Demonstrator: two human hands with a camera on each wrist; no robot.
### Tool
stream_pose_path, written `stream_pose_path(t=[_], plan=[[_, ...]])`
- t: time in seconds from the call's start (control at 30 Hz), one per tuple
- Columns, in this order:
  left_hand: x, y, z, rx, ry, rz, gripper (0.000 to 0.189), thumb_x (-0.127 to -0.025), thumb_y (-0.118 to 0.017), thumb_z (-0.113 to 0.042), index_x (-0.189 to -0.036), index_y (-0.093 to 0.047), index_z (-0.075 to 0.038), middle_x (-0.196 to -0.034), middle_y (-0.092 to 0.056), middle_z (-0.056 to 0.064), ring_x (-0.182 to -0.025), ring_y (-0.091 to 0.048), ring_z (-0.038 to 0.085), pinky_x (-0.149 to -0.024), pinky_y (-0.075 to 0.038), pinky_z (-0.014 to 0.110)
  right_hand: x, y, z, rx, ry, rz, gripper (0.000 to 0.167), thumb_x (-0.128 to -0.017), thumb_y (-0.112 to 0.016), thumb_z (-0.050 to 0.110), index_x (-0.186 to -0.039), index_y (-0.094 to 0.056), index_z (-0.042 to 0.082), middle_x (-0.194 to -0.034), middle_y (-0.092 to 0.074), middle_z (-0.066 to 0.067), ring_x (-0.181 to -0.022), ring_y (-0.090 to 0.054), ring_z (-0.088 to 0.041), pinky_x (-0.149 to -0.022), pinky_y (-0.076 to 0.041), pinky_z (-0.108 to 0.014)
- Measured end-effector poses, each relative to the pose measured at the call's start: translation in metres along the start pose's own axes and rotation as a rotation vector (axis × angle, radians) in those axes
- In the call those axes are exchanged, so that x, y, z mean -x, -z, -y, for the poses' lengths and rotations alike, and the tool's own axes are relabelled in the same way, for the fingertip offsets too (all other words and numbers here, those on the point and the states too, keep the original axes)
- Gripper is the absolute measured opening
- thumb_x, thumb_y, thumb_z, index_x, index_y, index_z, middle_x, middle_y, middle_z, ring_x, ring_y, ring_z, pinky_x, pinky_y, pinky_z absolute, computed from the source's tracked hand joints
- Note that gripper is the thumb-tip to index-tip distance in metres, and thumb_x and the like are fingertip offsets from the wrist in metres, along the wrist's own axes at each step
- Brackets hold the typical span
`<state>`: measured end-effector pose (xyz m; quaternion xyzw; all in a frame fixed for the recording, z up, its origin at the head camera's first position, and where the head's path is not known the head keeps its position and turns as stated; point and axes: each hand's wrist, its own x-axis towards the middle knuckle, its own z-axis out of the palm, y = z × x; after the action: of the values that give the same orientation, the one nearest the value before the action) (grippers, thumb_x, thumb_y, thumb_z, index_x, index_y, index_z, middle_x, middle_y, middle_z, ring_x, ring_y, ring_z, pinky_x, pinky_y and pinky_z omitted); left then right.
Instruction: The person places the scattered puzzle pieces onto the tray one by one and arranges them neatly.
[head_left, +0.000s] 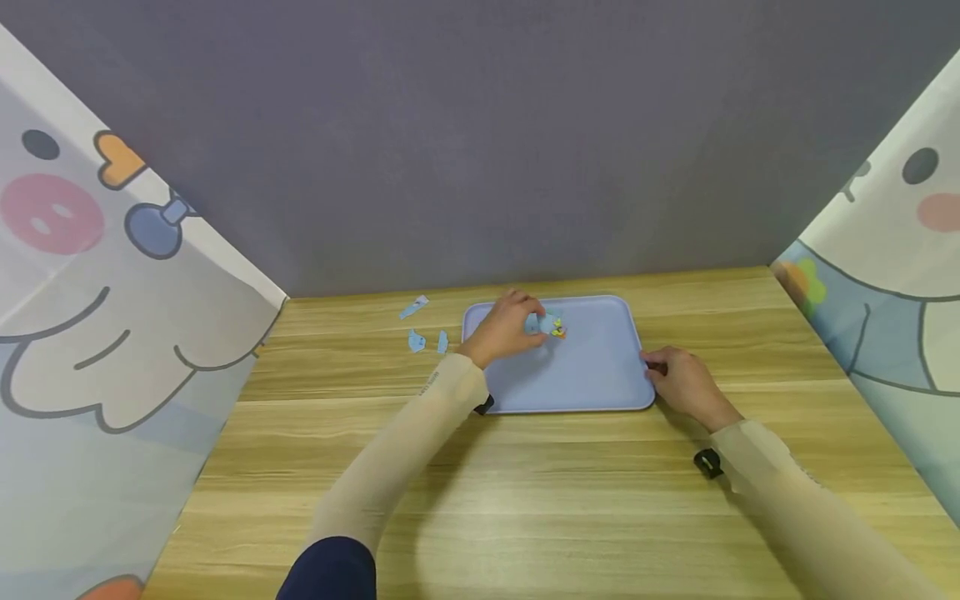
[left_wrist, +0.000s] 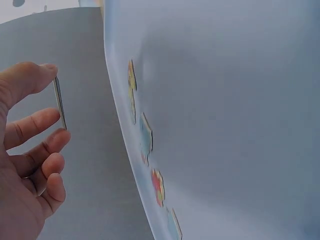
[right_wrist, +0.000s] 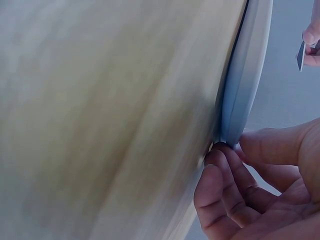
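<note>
Between thumb and fingertips, my left hand (head_left: 507, 330) pinches a thin, flat light-blue puzzle piece (left_wrist: 59, 102) over the back of a pale blue tray (head_left: 577, 383). Seen edge-on in the left wrist view, the piece is raised above the tray's surface. Several printed pieces lie in the tray, among them a red and yellow one (left_wrist: 158, 187) and a light-blue one (left_wrist: 146, 134). At the tray's right side, my right hand (head_left: 684, 385) grips the rim (right_wrist: 245, 95), thumb against the edge and curled fingers at its underside.
Left of the tray, three loose light-blue pieces lie on the wooden table (head_left: 555, 500): a long strip (head_left: 413, 307), a wider piece (head_left: 417, 341) and a small narrow one (head_left: 442, 342). A grey wall (head_left: 525, 150) rises behind the table, with cartoon-printed panels on both sides.
</note>
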<state>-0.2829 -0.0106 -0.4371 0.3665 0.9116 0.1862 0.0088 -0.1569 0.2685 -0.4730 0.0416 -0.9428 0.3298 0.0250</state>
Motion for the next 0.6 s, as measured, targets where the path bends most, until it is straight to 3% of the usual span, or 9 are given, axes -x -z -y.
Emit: stream_pose_path(t=[0.37,0.6], plan=[[-0.014,-0.021,-0.016,-0.090,-0.024,0.024,0.031,-0.082,-0.074,-0.034,-0.107,-0.067,-0.015,-0.110,-0.058,-0.001,-0.104,-0.046,0.017,-0.094,-0.035,0.032,-0.001,0.001,0.001,0.004,0.001,0.007,0.029,-0.085,-0.061,-0.006,-0.113,-0.061,-0.013,-0.106,-0.061,-0.029,-0.086,-0.058,-0.032,-0.071,-0.049,-0.044],[-0.029,-0.030,-0.027,-0.154,0.030,0.041,0.028,-0.082,-0.073,-0.037,-0.101,-0.068,-0.017,-0.101,-0.058,-0.005,-0.098,-0.046,0.017,-0.090,-0.038,0.034,-0.001,0.001,0.001,0.006,0.000,0.013,0.029,-0.085,-0.062,-0.005,-0.113,-0.061,-0.013,-0.106,-0.061,-0.028,-0.084,-0.058,-0.031,-0.070,-0.048,-0.043]])
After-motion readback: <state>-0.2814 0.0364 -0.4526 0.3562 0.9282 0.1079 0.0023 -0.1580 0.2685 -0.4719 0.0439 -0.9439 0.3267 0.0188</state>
